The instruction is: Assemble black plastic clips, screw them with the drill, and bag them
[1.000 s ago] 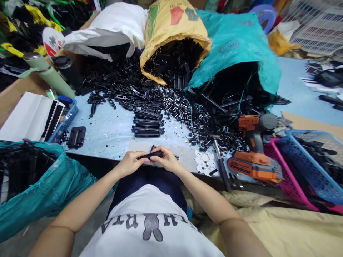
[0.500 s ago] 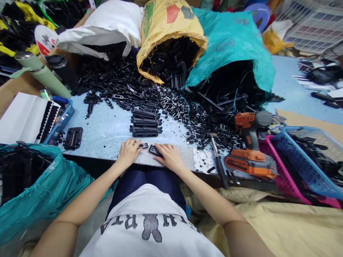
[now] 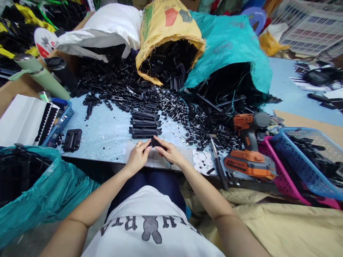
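My left hand (image 3: 138,156) and my right hand (image 3: 170,152) meet at the table's front edge, fingertips pinching a small black plastic part (image 3: 154,142) between them. My fingers cover much of it, so I cannot tell whether it is one piece or two joined. A dark end of a piece also shows below my right palm. Just beyond the fingertips lies a neat stack of long black plastic parts (image 3: 145,124). Under my hands is a pale plate (image 3: 154,160) on the blue tabletop.
Loose screws (image 3: 174,107) and black pieces spread across the middle. A hammer (image 3: 218,159), an orange cordless drill (image 3: 249,146) and a blue basket (image 3: 308,160) stand at right. Open sacks, one yellow (image 3: 171,25), line the back. A teal bag (image 3: 53,182) hangs at left.
My hands have come together from lying apart on the plate. The small black pieces under each hand have been lifted and brought to one spot between the fingertips.
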Demonstrator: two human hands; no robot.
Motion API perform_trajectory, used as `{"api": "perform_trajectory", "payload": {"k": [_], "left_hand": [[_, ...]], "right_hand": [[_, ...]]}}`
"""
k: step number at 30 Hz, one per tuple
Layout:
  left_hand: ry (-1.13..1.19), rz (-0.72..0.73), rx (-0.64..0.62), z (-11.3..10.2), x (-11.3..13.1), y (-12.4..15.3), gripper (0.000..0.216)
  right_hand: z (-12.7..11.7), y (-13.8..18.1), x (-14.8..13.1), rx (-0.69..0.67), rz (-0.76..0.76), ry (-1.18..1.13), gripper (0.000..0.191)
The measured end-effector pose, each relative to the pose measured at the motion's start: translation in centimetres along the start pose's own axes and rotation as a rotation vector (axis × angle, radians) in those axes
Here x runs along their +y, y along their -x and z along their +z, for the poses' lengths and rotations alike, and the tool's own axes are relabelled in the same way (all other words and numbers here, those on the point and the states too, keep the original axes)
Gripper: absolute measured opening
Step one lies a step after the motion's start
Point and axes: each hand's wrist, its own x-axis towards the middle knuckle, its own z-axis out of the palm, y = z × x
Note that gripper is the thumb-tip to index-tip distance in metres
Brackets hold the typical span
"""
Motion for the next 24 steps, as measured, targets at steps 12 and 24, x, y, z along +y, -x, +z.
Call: {"api": "perform_trajectory", "payload": {"k": [12,24], "left_hand": [[0.135,0.030,0.319,2.8,0.9,-0.1,0.038],[-0.587,0.463,-0.415,2.0,-0.2,-0.8,0.044]], "right_hand": [[3.5,0.1,-0.1,0.191,-0.152,0.202,0.056],[-21.6,-9.8,-1.5,0.750,0.426,1.335,0.040]]}}
